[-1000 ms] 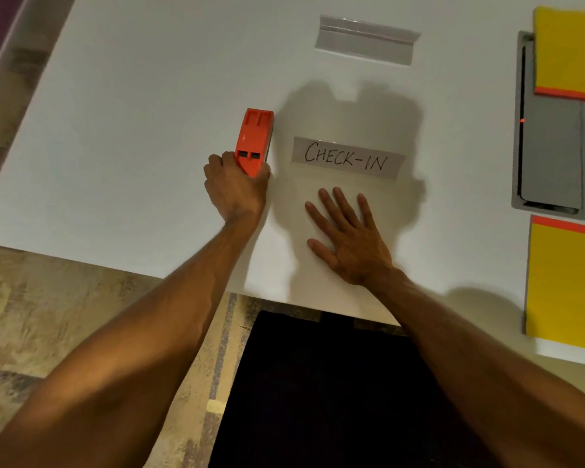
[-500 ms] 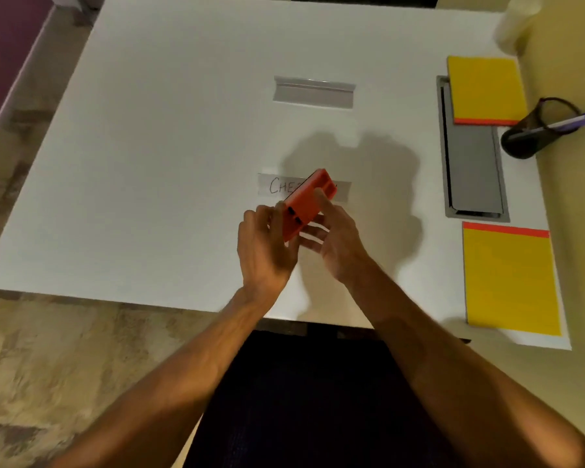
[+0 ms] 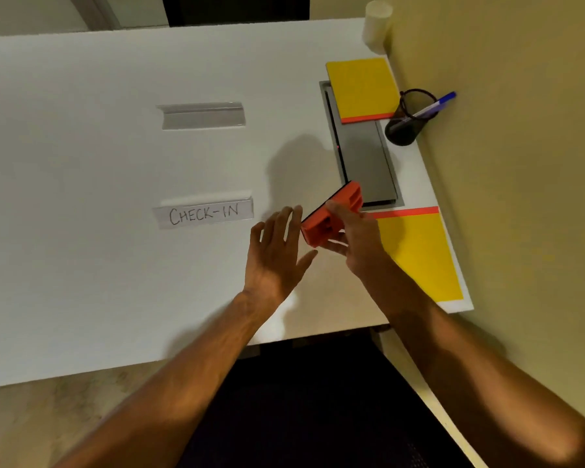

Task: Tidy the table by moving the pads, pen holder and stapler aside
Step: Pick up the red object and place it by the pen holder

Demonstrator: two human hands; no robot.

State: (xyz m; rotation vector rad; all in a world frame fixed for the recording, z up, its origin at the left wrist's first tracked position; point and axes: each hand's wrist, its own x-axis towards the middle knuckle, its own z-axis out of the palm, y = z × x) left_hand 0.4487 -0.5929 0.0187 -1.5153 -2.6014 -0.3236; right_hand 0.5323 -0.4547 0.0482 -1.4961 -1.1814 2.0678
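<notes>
The right hand (image 3: 353, 241) is clamped on the orange stapler (image 3: 331, 216), thumb over its top and fingers beneath, and holds it tilted above the counter (image 3: 81, 146) just right of the frame's centre. The stapler's far end points up and right, toward the grey hatch (image 3: 365, 157) set into the counter. The left hand (image 3: 277, 255) sits just left of the stapler with its fingers spread apart and gripping nothing; its fingertips are close to the stapler's near end, but whether they touch it cannot be told.

Directly right of the right hand, partly hidden by it, a large yellow pad (image 3: 419, 255) with an orange strip along its far edge lies at the counter's lower right corner. A smaller yellow pad (image 3: 362, 87) lies in the upper right, its orange edge overlapping the hatch's far end. Just beside it, at the counter's right edge, stands a black mesh pen holder (image 3: 404, 125) with a blue pen (image 3: 433, 106) leaning out.

Left of the hands, a sign reading "CHECK-IN" (image 3: 205, 212) rests near centre frame, and a clear empty sign stand (image 3: 203, 114) lies above it. A white cylinder (image 3: 377, 23) stands at the far right corner.
</notes>
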